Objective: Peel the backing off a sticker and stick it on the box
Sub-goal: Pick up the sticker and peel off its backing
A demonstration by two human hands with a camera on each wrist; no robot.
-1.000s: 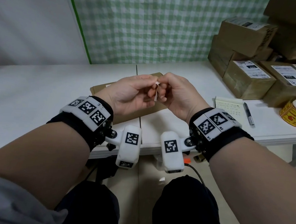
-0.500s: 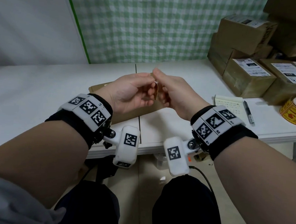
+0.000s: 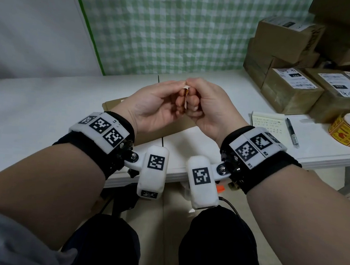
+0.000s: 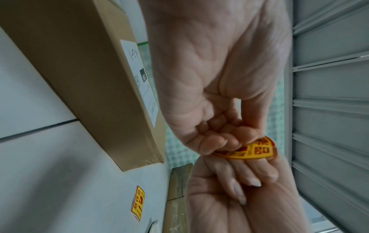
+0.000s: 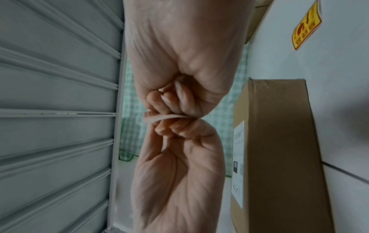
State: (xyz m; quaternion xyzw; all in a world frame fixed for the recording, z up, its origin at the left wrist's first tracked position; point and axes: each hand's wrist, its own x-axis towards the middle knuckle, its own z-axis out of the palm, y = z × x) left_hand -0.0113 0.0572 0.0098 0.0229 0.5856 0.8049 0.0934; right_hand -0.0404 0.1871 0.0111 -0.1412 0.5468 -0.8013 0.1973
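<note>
The sticker (image 4: 257, 149) is held in the air between the two hands, above the near part of the counter (image 3: 44, 102). The flat box (image 3: 159, 128) lies on the counter directly below and a little behind the hands, so the sticker must travel down and slightly forward to reach it. Both hands are about equally near to the box.

The left hand (image 3: 151, 106) pinches the sticker with curled fingers, and the right hand (image 3: 210, 108) also has its fingers curled on it, at the top edge. The sticker stands almost on its edge in the head view, its long axis running up and down.

It is yellow with red print, thin, and bends a little. I judge that the peeling is in progress; whether the backing has already separated I cannot tell.
</note>
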